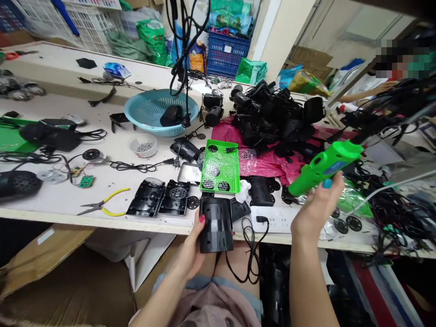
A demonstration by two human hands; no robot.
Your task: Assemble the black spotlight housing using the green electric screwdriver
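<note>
My left hand (195,247) is wrapped round a black cylindrical plastic housing (216,227) with slots in its side, held at the table's front edge. A black power cord (252,259) hangs in loops beside it, with its plug in a white power strip (277,219). Raised over the right part of the table, my right hand (318,204) grips a bright green electric screwdriver (327,165); no bit shows at its lower end. Just beyond the housing lies a green perforated tray (237,172) with round lens discs. Two open black half-shells (146,198) lie to the left.
Yellow-handled pliers (104,206) lie near the front edge. Further back are a blue basket (136,113), a tub of screws (145,146) and a heap of black lamp parts (279,113) on pink plastic. Cables (184,50) hang from above. Another person's arm (371,91) shows at the far right.
</note>
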